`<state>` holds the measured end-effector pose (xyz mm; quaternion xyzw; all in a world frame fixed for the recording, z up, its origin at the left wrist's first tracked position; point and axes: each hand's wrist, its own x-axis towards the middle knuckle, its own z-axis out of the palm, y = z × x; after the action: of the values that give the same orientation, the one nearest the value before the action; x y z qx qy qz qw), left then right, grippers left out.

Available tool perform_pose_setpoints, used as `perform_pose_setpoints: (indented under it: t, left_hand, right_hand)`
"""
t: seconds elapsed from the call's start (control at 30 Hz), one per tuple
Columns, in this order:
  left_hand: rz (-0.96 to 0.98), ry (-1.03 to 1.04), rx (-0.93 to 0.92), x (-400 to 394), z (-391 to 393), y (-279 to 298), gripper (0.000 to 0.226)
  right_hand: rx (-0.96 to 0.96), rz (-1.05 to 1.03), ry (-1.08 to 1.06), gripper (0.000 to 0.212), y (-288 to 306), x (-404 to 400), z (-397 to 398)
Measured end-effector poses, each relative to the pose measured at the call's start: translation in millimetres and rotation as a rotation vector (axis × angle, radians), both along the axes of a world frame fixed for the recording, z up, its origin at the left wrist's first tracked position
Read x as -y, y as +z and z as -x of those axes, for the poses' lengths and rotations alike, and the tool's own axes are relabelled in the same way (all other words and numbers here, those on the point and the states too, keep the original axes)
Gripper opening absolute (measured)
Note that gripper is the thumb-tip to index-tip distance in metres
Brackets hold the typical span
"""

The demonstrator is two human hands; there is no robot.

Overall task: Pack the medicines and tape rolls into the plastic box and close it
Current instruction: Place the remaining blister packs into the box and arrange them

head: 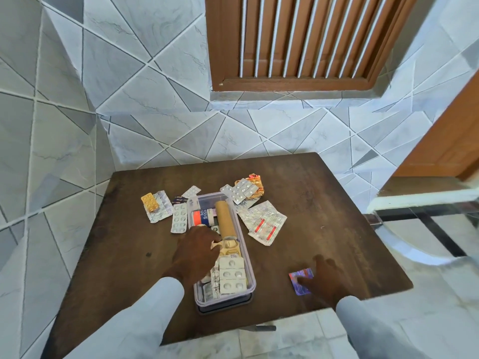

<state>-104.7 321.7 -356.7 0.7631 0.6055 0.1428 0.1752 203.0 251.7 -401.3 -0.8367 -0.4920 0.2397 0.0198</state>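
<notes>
A clear plastic box (pixel 250 270) stands open mid-table, holding a brown tape roll (pixel 225 218), a white adhesive tape roll (pixel 203 216) and several blister strips (pixel 231 274). My left hand (pixel 195 251) reaches into the box and its fingers touch a beige strip (pixel 230 248) below the brown roll. My right hand (pixel 325 278) lies on the table to the right of the box, fingers on a shiny purple strip (pixel 300 279). More loose strips lie around the box's far end: white ones (pixel 179 218), an orange one (pixel 149 202), silver ones (pixel 264 222).
The brown wooden table (pixel 324 203) stands against a tiled wall below a wooden louvred window (pixel 305 40). A dark lid-like piece (pixel 225 308) shows under the box's near end. A clear plastic chair (pixel 427 229) stands to the right of the table.
</notes>
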Motion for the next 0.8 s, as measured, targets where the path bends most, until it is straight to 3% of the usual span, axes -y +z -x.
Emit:
perform_pose_setpoints:
  t: [0.13, 0.27, 0.33, 0.5, 0.6, 0.7, 0.8]
  left_hand:
    - [-0.098, -0.054, 0.117, 0, -37, 12, 0.018]
    - [-0.151, -0.095, 0.108, -6, -72, 17, 0.023]
    - [-0.128, -0.09, 0.117, -15, -89, 18, 0.022]
    - [0.095, -0.002, 0.146, -43, -135, -2, 0.033]
    - [0.264, 0.047, -0.013, -63, -160, -25, 0.053]
    - [0.325, 0.147, -0.227, -77, -175, -51, 0.072]
    - [0.335, 0.243, -0.314, -83, -188, -70, 0.084]
  right_hand:
    - [-0.093, 0.009, -0.08, 0.085, -18, 16, 2]
    - [-0.18, -0.051, -0.177, 0.078, -26, 12, 8]
    - [-0.213, -0.09, -0.199, 0.07, -23, 4, 2]
    - [-0.317, -0.201, -0.146, 0.026, -29, -37, -40]
    - [-0.46, -0.17, -0.161, 0.008, -34, -68, -65]
    - [-0.609, -0.123, -0.186, 0.022, -44, -96, -81]
    - [-0.8, -0.051, -0.225, 0.02, -41, -119, -83]
